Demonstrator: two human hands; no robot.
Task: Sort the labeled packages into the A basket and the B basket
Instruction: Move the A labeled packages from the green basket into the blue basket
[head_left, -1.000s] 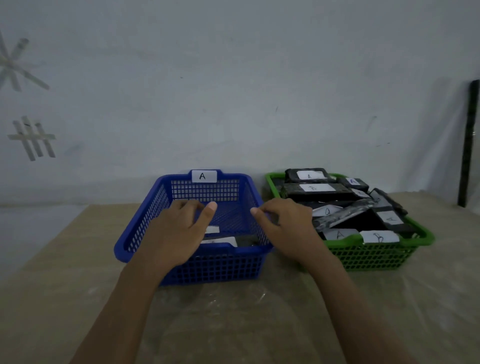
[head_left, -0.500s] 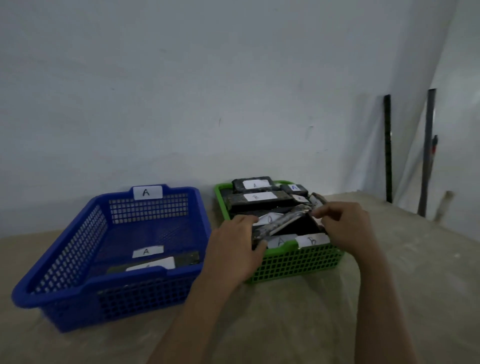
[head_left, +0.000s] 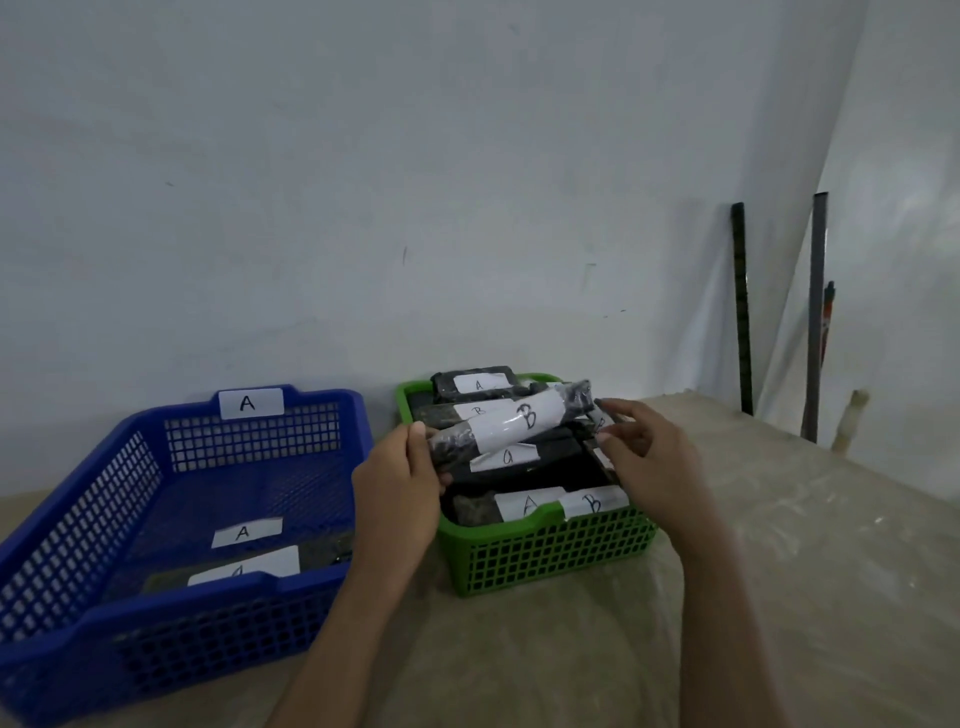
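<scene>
A long black package with a white label marked B (head_left: 511, 422) is lifted above the green basket (head_left: 550, 553). My left hand (head_left: 402, 480) grips its left end and my right hand (head_left: 641, 449) pinches its right end. The green basket holds several black packages labelled A and B, one marked A (head_left: 527, 505) at the front. On the left stands the blue basket (head_left: 104, 613) tagged A, with two packages labelled A (head_left: 244, 532) lying inside.
Both baskets sit on a beige table (head_left: 779, 571) against a white wall. Dark bars (head_left: 742, 312) lean in the right corner beyond the table's edge.
Both hands moved from the blue basket to the green one and lifted the B package out of the pile. The view swung right.
</scene>
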